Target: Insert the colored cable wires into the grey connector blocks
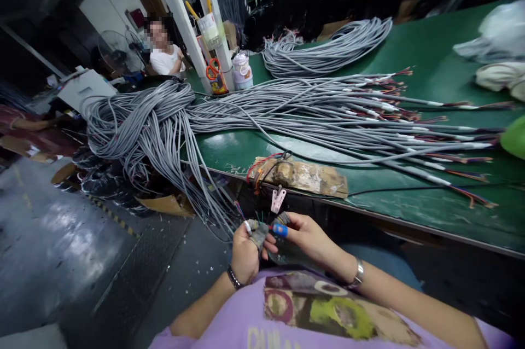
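Observation:
My left hand [245, 256] is closed around the end of a grey cable, low in front of the table edge. Its white sleeve end [247, 226] and a few thin coloured wires [238, 208] stick up by the thumb. Grey cloth covers some of its fingers. Close beside it on the right, my right hand [314, 237] pinches what looks like a thin red wire [270, 227]; the grip itself is partly hidden. Blue tape [280, 230] wraps a digit of that hand. Just above the hands, a pink clip [278, 199] hangs at the table edge.
Grey cables [287, 103] with stripped ends lie across the green table [447, 81], draping off its left side. A worn wooden block [315, 176] sits at the front edge. Behind are a coiled cable bundle [328, 51], a bottle [243, 71], orange scissors [213, 69] and a seated person [164, 59].

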Demonstrator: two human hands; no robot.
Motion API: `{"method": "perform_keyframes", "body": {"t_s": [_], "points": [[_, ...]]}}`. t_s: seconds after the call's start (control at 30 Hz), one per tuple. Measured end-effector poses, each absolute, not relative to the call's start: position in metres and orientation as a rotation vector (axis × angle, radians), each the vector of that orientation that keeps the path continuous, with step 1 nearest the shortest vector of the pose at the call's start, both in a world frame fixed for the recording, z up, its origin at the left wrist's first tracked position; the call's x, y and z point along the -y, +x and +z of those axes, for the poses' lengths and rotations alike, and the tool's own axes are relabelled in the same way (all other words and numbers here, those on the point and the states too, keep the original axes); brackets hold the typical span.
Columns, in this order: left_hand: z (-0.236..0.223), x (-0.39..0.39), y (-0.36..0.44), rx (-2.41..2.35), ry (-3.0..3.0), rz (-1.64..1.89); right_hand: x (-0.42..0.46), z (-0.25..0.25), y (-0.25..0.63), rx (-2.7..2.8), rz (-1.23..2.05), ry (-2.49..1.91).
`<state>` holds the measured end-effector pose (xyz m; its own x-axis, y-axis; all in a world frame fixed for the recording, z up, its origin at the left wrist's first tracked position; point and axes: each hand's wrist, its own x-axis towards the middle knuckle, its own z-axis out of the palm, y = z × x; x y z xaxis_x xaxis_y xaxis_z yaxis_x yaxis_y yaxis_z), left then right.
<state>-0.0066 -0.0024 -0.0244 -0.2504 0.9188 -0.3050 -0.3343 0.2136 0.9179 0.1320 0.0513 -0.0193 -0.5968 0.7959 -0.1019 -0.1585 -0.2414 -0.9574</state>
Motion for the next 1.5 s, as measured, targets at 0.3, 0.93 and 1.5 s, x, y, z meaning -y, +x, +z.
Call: {"method": "perform_keyframes", "body": {"t_s": [0.3,0.93,1.5], "points": [[-0.023,0.002,-0.001,-1.292,0.657,1.248,-0.053,-0.012,0.136,1.407,1.891,-0.791],[-0.025,0.005,0.001,-1.290,0.691,1.218,-0.045,-0.013,0.122,1.180,2.030,-0.777],[0.006,-0.010,-0.008,-1.150,0.602,1.130,-0.084,-0.017,0.131,0.812,2.154,-0.784]]}}
